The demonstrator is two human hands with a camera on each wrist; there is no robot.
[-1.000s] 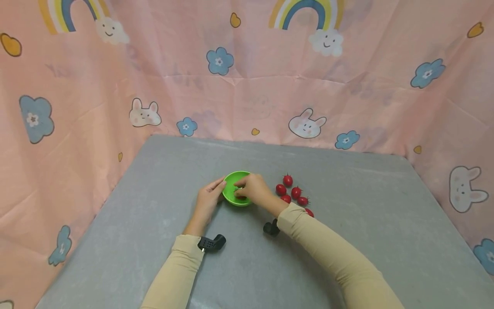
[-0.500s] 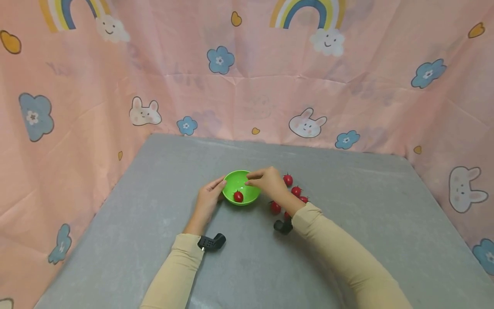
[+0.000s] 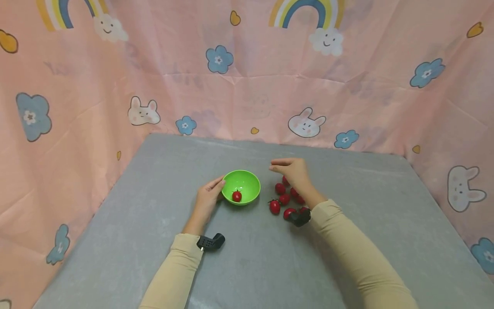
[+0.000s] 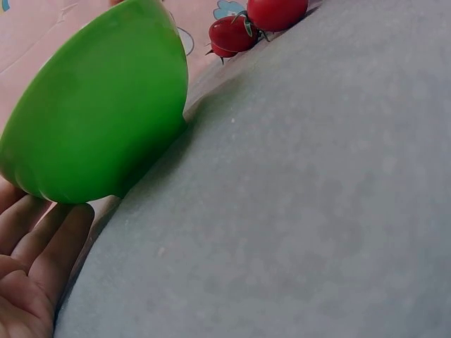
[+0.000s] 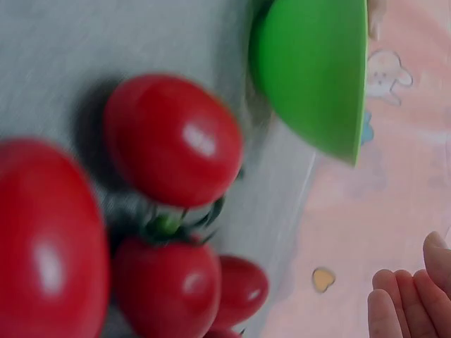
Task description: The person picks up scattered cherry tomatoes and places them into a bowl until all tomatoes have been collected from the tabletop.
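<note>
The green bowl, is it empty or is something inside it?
Not empty, but far from full: the head view shows one tomato lying inside the bowl, with bare green around it.

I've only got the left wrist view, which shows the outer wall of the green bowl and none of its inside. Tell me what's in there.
Observer: One red tomato lies inside the green bowl, as the head view shows.

Operator: Good. Now report where the right hand is; my view doesn't show it.

Observer: It is off to the right of the bowl and apart from it.
</note>
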